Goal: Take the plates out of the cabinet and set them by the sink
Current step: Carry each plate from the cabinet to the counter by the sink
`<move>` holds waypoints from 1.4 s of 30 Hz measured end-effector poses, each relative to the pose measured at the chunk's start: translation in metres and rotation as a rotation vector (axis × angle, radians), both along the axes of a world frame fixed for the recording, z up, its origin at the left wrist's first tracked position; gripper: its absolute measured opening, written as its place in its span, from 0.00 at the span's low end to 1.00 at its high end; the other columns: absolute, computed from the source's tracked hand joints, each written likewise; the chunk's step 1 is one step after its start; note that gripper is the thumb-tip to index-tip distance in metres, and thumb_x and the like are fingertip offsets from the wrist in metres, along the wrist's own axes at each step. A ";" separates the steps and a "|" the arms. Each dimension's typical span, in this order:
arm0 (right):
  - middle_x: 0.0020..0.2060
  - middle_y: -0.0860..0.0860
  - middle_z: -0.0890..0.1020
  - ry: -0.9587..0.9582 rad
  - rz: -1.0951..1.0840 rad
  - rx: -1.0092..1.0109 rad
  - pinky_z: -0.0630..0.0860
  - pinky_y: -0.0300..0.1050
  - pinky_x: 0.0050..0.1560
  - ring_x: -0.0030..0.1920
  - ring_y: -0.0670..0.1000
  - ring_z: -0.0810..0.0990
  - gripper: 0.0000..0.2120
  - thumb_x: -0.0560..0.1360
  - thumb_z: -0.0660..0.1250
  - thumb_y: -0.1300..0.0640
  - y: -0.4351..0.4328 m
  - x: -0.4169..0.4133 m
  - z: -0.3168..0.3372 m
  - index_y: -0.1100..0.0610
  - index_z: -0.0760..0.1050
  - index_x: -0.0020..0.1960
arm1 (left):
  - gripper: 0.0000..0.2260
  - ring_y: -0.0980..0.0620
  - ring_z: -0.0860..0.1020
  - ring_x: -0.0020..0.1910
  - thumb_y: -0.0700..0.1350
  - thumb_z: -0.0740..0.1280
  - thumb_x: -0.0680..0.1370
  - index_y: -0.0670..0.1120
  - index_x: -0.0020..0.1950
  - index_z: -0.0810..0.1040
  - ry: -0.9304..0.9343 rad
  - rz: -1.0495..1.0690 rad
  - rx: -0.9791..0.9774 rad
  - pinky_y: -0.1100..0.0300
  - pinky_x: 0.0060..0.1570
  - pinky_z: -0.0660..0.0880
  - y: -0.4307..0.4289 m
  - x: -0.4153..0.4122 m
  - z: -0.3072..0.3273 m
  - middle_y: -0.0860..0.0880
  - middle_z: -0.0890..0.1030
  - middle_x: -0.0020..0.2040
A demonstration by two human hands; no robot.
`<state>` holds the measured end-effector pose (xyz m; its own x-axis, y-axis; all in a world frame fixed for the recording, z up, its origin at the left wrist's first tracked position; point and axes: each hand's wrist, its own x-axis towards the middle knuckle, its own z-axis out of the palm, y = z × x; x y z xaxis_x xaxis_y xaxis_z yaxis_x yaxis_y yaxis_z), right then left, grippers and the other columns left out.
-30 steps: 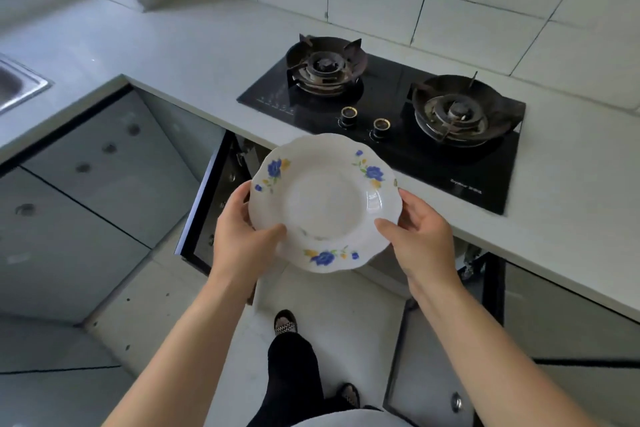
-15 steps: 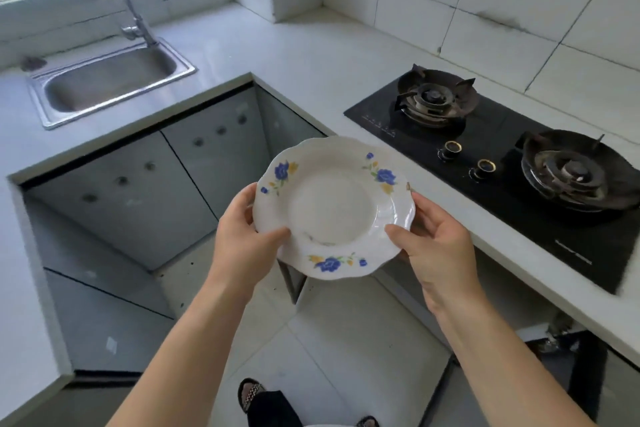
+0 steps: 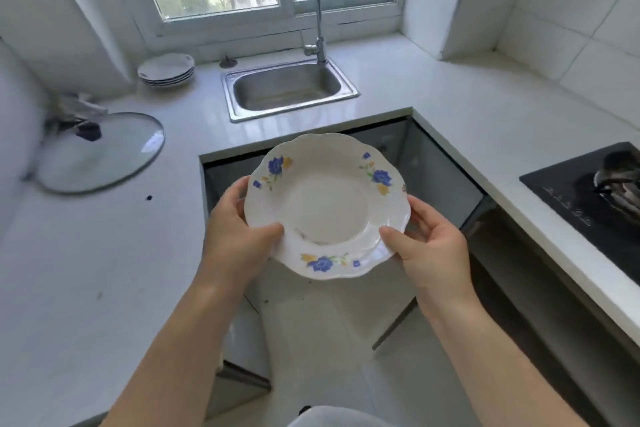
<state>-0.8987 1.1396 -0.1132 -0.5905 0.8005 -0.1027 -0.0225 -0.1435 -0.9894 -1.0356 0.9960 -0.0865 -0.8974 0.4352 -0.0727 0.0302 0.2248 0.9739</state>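
A white scalloped plate with blue flowers (image 3: 327, 208) is held level in front of me, over the floor between the counters. My left hand (image 3: 239, 232) grips its left rim with the thumb on top. My right hand (image 3: 429, 246) grips the right rim the same way. Straight ahead lies the steel sink (image 3: 289, 90) with its tall tap (image 3: 313, 10) under the window. A small stack of white plates (image 3: 166, 69) sits on the counter to the left of the sink.
A glass pot lid (image 3: 100, 149) lies on the left counter (image 3: 86, 253), with blurred items behind it. A black gas hob (image 3: 595, 194) sits on the right counter. Grey cabinet fronts (image 3: 433, 177) run below the counters around the floor.
The view has swung left from the hob to face the sink and window. Both hands keep the same grip on the plate, which has come along with the turn.
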 end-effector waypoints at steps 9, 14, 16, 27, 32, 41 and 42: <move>0.46 0.46 0.85 -0.049 0.185 0.004 0.80 0.45 0.48 0.49 0.48 0.84 0.21 0.69 0.68 0.71 -0.011 -0.101 0.005 0.49 0.77 0.55 | 0.25 0.60 0.80 0.36 0.29 0.64 0.69 0.59 0.51 0.73 -0.065 0.201 0.003 0.63 0.31 0.76 -0.033 -0.078 0.002 0.57 0.81 0.43; 0.45 0.46 0.85 -0.054 0.276 -0.024 0.79 0.41 0.44 0.46 0.46 0.84 0.21 0.69 0.67 0.72 0.012 -0.165 0.004 0.50 0.78 0.55 | 0.26 0.56 0.80 0.40 0.29 0.64 0.69 0.64 0.44 0.71 -0.058 0.259 -0.007 0.62 0.35 0.78 -0.019 -0.129 0.005 0.56 0.81 0.44; 0.44 0.44 0.85 -0.047 0.303 -0.033 0.80 0.39 0.44 0.46 0.45 0.84 0.21 0.69 0.67 0.72 0.028 -0.196 0.003 0.49 0.78 0.53 | 0.26 0.57 0.80 0.40 0.29 0.64 0.69 0.64 0.43 0.71 -0.048 0.280 -0.007 0.63 0.34 0.77 -0.007 -0.154 0.005 0.57 0.81 0.44; 0.45 0.42 0.84 -0.063 0.372 -0.051 0.81 0.44 0.45 0.46 0.49 0.83 0.23 0.68 0.68 0.71 0.137 -0.356 0.006 0.46 0.78 0.52 | 0.24 0.55 0.82 0.43 0.28 0.65 0.69 0.59 0.46 0.73 -0.093 0.386 -0.024 0.55 0.43 0.80 0.091 -0.294 0.007 0.54 0.82 0.46; 0.43 0.37 0.83 -0.056 0.418 -0.096 0.80 0.40 0.40 0.44 0.44 0.84 0.24 0.69 0.67 0.72 0.165 -0.410 0.004 0.45 0.77 0.53 | 0.24 0.58 0.82 0.40 0.28 0.65 0.70 0.54 0.57 0.74 -0.116 0.423 -0.027 0.55 0.44 0.81 0.115 -0.342 0.000 0.54 0.83 0.48; 0.47 0.46 0.83 -0.101 0.472 -0.053 0.80 0.50 0.51 0.41 0.45 0.83 0.22 0.68 0.65 0.73 0.159 -0.533 0.002 0.47 0.78 0.51 | 0.24 0.49 0.81 0.49 0.30 0.66 0.69 0.50 0.61 0.73 -0.143 0.498 -0.053 0.51 0.46 0.80 0.111 -0.458 -0.013 0.50 0.82 0.53; 0.48 0.47 0.83 -0.111 0.467 -0.051 0.81 0.50 0.51 0.41 0.44 0.83 0.22 0.68 0.66 0.73 0.159 -0.548 0.002 0.46 0.77 0.49 | 0.23 0.49 0.81 0.49 0.30 0.66 0.68 0.51 0.58 0.73 -0.139 0.494 -0.055 0.49 0.47 0.80 0.112 -0.472 -0.012 0.50 0.82 0.52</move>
<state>-1.4470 1.2982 -0.1107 -0.8691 0.4444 -0.2173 0.1609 -0.1615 -0.9737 -1.5073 1.1076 -0.0985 -0.9752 -0.0461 -0.2165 -0.2213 0.2308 0.9475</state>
